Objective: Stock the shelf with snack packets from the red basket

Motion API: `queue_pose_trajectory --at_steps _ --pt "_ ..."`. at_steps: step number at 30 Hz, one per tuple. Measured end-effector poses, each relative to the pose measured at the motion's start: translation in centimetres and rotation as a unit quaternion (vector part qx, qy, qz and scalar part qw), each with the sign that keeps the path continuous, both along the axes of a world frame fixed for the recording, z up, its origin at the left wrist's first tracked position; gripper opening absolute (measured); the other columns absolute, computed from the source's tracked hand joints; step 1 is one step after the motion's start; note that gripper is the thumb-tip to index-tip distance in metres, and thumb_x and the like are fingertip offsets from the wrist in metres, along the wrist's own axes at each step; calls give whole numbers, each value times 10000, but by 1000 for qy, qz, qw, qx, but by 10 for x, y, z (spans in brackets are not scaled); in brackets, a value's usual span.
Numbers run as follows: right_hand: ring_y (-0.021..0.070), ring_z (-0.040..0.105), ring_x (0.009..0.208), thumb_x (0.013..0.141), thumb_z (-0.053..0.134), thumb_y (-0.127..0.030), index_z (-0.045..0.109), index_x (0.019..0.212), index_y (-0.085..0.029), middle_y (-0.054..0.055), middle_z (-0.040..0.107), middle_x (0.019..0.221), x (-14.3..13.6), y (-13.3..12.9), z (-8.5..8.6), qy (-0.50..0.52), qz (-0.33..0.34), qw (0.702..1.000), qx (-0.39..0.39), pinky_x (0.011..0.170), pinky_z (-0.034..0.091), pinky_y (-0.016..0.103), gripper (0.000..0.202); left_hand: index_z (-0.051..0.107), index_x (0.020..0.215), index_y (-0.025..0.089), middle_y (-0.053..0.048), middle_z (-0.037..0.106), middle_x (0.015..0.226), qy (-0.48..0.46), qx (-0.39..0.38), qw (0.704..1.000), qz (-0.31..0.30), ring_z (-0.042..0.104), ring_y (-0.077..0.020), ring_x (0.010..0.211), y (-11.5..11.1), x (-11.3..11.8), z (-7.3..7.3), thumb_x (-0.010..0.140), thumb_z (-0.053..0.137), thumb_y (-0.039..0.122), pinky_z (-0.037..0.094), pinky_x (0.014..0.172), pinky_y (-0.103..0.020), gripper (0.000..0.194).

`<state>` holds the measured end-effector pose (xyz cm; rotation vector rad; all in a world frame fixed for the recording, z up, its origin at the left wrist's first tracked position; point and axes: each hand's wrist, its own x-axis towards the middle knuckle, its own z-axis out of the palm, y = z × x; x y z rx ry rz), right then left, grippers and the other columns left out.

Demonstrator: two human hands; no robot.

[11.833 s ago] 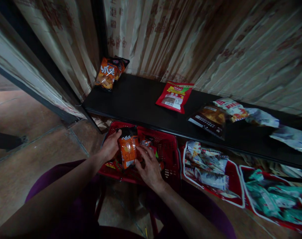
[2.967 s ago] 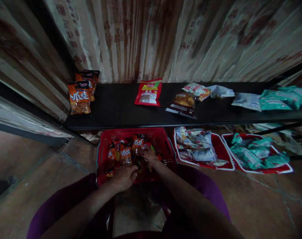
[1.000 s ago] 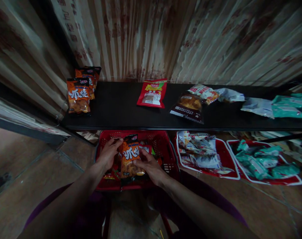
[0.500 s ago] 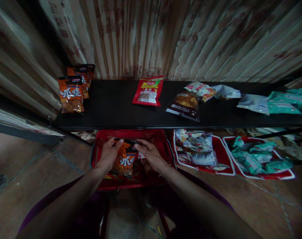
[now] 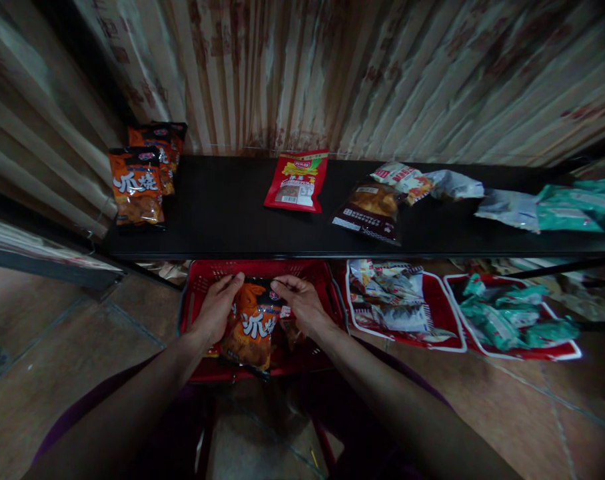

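Between my hands, over a red plastic basket (image 5: pixel 312 270), is an orange and black snack bag (image 5: pixel 252 327) with large white lettering. My left hand (image 5: pixel 220 307) grips its left upper edge, thumb on the front. At the top right corner, my right hand (image 5: pixel 302 303) pinches the bag with thumb and fingers. The bag's face is turned up towards me, its lower end nearest my body. Other packets lie in the basket under it, mostly hidden.
A black shelf (image 5: pixel 222 220) runs behind the basket. On it are matching orange bags (image 5: pixel 137 187), a red packet (image 5: pixel 297 180), a brown snack bag (image 5: pixel 370 210) and teal packets (image 5: pixel 577 207). Right of my basket stand two red baskets with white rims, holding white packets (image 5: pixel 397 300) and teal packets (image 5: pixel 512 317).
The orange snack bag has tilted up, so more of its front shows, and its lower end has come closer to me. Both hands still hold it.
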<state>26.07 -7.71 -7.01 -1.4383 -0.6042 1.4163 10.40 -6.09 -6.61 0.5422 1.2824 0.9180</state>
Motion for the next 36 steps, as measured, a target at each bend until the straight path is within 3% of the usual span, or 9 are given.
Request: queue_pose_trajectory --at_steps 3,7,14,18,22,27,31,36 --pt "99 499 536 502 802 -373 692 661 -184 -36 609 570 4 1 -1 -18 5 1000 -9 556 379 247 271 645 910 168 -78 699 1002 -1 -8 1000 -6 616 -218 987 1 -2 3 640 729 432 446 782 -281 387" --pt "104 521 557 501 805 -368 696 662 -192 -30 631 595 7 3 0 -13 0 1000 -7 563 395 247 262 652 901 176 -72 684 1048 14 17 999 -39 590 -235 1033 -1 -6 0 669 676 420 421 830 -317 338" --pt "103 533 586 479 811 -349 694 622 -198 -30 640 612 8 6 4 -19 -11 1000 -18 573 409 241 238 642 915 194 -51 684 1052 39 -15 996 -75 578 -225 1059 -5 -12 -2 662 673 358 401 852 -312 302" --pt "108 540 599 481 814 -366 689 623 -193 -29 637 614 8 5 3 -3 -9 1000 -14 598 419 248 257 645 943 205 -56 688 1061 -3 -20 995 -97 611 -229 1018 -9 -11 -1 663 693 386 438 845 -318 337" --pt "96 519 573 501 810 -372 673 612 -182 -33 623 593 7 7 2 -6 -4 1000 4 587 400 239 259 626 1096 218 -98 673 1114 -67 -24 988 -139 627 -262 1017 -16 -9 0 677 716 411 479 846 -359 470" --pt "95 501 549 528 790 -369 653 605 -184 -40 606 574 6 9 3 -15 -4 1000 10 576 390 242 242 575 1203 239 -128 669 1120 -71 -36 982 -173 656 -289 956 -23 -9 1 657 758 344 509 806 -392 585" --pt "96 500 549 534 778 -355 646 591 -189 -40 607 574 6 9 2 -33 -4 999 9 591 392 245 220 569 1214 228 -125 675 1110 -92 -28 977 -189 663 -280 939 -25 -10 -2 652 769 276 506 810 -389 599" --pt "96 499 548 545 771 -363 640 595 -185 -41 605 574 7 9 2 -43 -1 999 9 581 384 242 226 564 1217 241 -115 658 1161 -108 -54 974 -190 647 -275 989 -27 -11 -4 676 754 317 496 840 -394 578"
